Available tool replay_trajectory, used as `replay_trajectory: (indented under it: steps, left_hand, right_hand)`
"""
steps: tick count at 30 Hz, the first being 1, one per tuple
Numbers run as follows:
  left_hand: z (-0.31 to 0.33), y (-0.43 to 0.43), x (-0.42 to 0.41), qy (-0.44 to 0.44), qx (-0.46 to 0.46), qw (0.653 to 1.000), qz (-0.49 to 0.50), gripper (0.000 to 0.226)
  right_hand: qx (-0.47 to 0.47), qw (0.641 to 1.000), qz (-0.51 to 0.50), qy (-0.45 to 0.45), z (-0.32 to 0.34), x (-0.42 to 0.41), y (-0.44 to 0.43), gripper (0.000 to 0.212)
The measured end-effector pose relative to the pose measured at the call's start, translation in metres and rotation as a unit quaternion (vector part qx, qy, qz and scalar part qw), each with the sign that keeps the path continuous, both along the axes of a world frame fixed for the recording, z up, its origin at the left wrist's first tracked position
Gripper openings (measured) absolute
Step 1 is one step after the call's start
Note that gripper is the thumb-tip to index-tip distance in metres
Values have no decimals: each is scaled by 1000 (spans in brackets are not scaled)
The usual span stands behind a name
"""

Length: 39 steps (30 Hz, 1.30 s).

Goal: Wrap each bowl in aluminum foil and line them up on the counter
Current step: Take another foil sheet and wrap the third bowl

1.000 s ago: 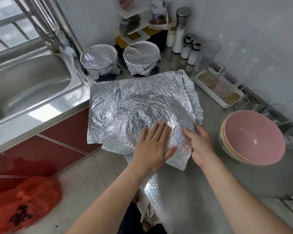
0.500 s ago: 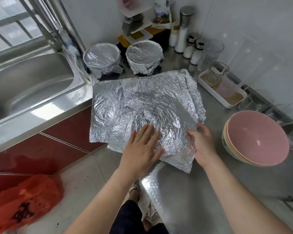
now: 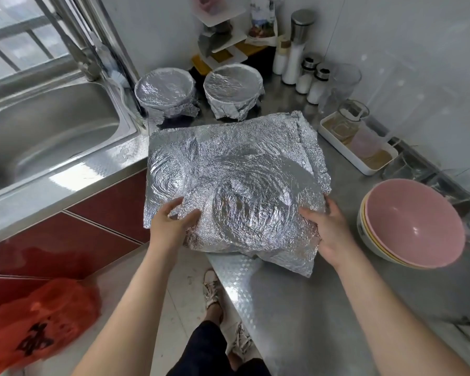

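A pile of crinkled aluminum foil sheets (image 3: 228, 164) lies on the steel counter's corner and hangs over its front edge. My left hand (image 3: 171, 226) grips the top sheet at its near left edge, thumb on top. At the near right edge my right hand (image 3: 329, 232) holds the same sheet, thumb over it and fingers beside it. Two foil-wrapped bowls (image 3: 165, 93) (image 3: 233, 89) stand side by side behind the foil. A stack of unwrapped bowls (image 3: 410, 223), pink on top, sits to the right of my right hand.
The sink (image 3: 46, 139) lies to the left, its faucet (image 3: 88, 63) behind. Spice jars (image 3: 304, 77) and a corner rack (image 3: 223, 31) line the back wall. A white tray with glassware (image 3: 358, 147) stands at the right wall. Below left hangs a red plastic bag (image 3: 36, 327).
My left hand slid from the middle of the foil to its near left edge and took hold. My right hand closed on the right edge. The top sheet's near side has lifted and bunched.
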<state>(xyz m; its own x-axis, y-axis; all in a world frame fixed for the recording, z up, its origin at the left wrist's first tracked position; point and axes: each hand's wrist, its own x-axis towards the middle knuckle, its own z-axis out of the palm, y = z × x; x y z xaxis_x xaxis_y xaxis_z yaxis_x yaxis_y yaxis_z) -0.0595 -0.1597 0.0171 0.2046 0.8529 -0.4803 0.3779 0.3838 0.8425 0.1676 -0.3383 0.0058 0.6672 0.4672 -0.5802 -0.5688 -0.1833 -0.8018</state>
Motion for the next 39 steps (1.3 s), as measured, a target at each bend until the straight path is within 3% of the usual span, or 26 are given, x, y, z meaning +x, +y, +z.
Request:
replay_trajectory:
  steps: [4,6,7,8,10,11,12,16,20,23,35,39]
  left_hand:
    - [-8,-8,0,-11,21,1000,5,46]
    - [-6,-11,3,22,42,999,-5,50]
    - [-5,-13,4,45,70,997,-9,54]
    - [-3,-13,4,74,122,990,-14,57]
    - [-2,-13,5,121,258,957,-47,55]
    - [-1,-13,7,125,308,940,-73,49]
    - [0,-15,12,123,337,928,-105,42]
    - [-6,-27,33,144,391,880,-226,35]
    - [-16,-35,40,177,419,849,-268,42]
    - [-26,-35,39,206,433,827,-293,53]
    - [-28,-43,36,189,449,824,-290,52]
    - [-13,-30,46,182,472,820,-266,38]
  right_hand:
    - [-44,998,-15,-31,-3,-4,1,69]
    - [-117,983,2,-139,-2,-7,2,77]
    - [-164,958,16,-236,0,-8,2,78]
    - [-209,910,30,-357,1,-8,1,72]
    - [-236,777,44,-582,6,-9,0,45]
    - [-223,741,53,-631,11,-9,2,32]
    - [-210,735,69,-641,15,-10,6,22]
    - [-203,746,139,-619,15,-18,30,17]
    - [-248,752,169,-587,6,-22,43,29]
    - [-264,756,149,-580,5,-21,46,26]
    - [-292,815,133,-483,15,-12,50,18]
    - [-298,776,156,-533,24,-4,53,17]
